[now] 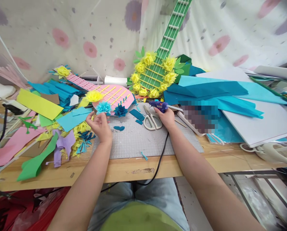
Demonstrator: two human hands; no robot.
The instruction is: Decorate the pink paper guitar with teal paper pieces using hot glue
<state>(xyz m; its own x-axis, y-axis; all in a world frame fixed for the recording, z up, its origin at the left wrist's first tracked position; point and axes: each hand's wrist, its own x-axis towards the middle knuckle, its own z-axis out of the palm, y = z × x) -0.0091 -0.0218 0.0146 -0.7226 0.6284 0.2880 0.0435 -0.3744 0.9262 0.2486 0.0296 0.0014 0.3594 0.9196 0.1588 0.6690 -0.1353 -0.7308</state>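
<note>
My left hand (100,126) pinches the underside of a light blue paper flower (103,107), its other fingers spread to the left. The flower is in front of a pink paper guitar (120,95) that lies tilted on the table. Beside it are a yellow paper flower (94,96) and a dark blue paper flower (120,110). In my right hand (167,118) is a purple-blue hot glue gun (158,105), its cord hanging down past the table edge. Scissors with pale handles (153,120) lie between my hands, close to the glue gun.
A grey cutting mat (134,144) holds blue paper scraps (136,115). Behind, a green paper guitar (155,69) with yellow flowers leans on the curtain. Coloured paper offcuts (39,154) crowd the left; blue sheets (211,91) and white boards (261,118) cover the right.
</note>
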